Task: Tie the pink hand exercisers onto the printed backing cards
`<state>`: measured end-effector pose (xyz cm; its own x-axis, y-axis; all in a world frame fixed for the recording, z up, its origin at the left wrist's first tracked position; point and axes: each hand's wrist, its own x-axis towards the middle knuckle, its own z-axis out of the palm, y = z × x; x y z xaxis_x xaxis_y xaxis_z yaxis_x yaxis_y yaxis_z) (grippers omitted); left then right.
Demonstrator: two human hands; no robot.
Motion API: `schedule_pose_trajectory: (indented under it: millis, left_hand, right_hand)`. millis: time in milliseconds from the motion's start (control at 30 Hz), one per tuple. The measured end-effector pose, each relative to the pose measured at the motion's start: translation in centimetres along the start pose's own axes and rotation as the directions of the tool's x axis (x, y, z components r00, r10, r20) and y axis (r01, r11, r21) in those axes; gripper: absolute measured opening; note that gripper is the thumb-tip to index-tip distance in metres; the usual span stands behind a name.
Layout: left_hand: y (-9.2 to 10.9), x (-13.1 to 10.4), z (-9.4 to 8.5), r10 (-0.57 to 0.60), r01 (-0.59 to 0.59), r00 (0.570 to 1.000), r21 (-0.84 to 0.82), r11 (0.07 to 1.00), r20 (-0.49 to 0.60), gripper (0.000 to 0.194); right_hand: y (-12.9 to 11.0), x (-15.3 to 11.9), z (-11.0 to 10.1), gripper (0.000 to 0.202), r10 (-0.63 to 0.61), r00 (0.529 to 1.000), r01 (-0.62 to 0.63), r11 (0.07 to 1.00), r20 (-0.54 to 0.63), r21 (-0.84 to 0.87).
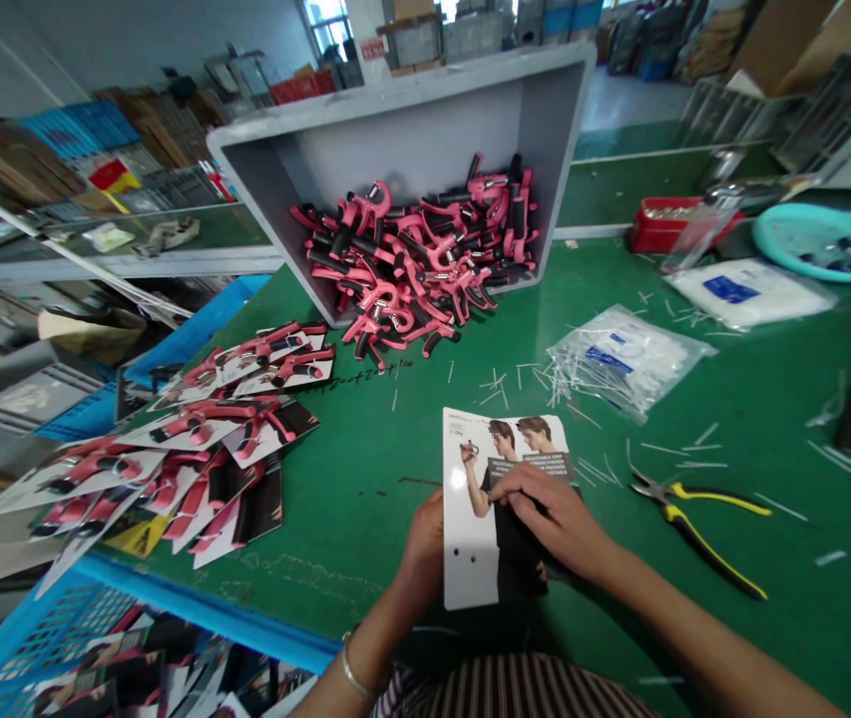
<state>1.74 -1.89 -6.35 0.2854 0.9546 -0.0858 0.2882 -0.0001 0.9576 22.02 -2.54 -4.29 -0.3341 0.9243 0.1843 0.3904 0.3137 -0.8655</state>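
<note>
A printed packaging card [470,573] with pictures of people on it stands tilted up in front of me, close to the table's near edge. My left hand [425,543] grips its left edge, with the fingers hidden behind the card. My right hand [549,514] lies across the card's right half, fingers bent and pressed on its face. Any small thing under those fingertips cannot be made out. Yellow-black pliers [675,504] lie with handles apart, to the right of my right hand. Thin white plastic ties [564,379] are scattered past the card.
A tipped grey bin [560,179] holds many pink-black hand grippers [425,249], some spilling out. Carded grippers [208,429] are piled at left, above a blue crate [13,648]. Bags of ties [627,354], a red box [664,224] and a turquoise basin [829,234] stand right.
</note>
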Motion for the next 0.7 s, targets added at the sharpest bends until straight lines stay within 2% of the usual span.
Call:
schedule_pose_trajectory:
  millis: [100,200,267,367,567,700]
  left_hand:
    - [-0.4,0.3,0.1,-0.071,0.070,0.992,-0.012,0.997,-0.109,0.020]
    - [-0.8,0.9,0.2,-0.072,0.073,0.981,-0.003,0.997,-0.179,0.027]
    - [-1.0,1.2,0.3,-0.069,0.074,0.982,0.024,0.997,-0.177,0.028]
    - [-1.1,1.1,0.3,-0.134,0.146,0.970,0.045,0.988,-0.200,0.026]
    - [-1.0,0.5,0.1,-0.164,0.155,0.962,-0.057,0.986,-0.219,0.039]
    - [-1.3,0.6,0.0,-0.189,0.176,0.961,-0.078,0.981,-0.204,0.029]
  right_hand:
    - [0.0,-0.1,-0.2,0.023,-0.030,0.999,0.030,0.999,0.040,-0.010]
    - [0.1,-0.2,-0.2,0.019,-0.002,0.999,0.003,1.000,0.048,-0.024]
    - [0.2,-0.2,-0.1,0.016,0.015,0.999,-0.013,0.999,0.039,-0.030]
    - [0.2,-0.1,0.2,0.015,0.024,1.000,-0.024,0.999,0.003,-0.031]
    - [0.0,-0.1,0.6,0.014,0.017,0.999,-0.017,1.000,-0.046,-0.003]
    - [0.1,-0.2,0.8,0.016,0.005,0.999,-0.005,1.000,-0.048,-0.006]
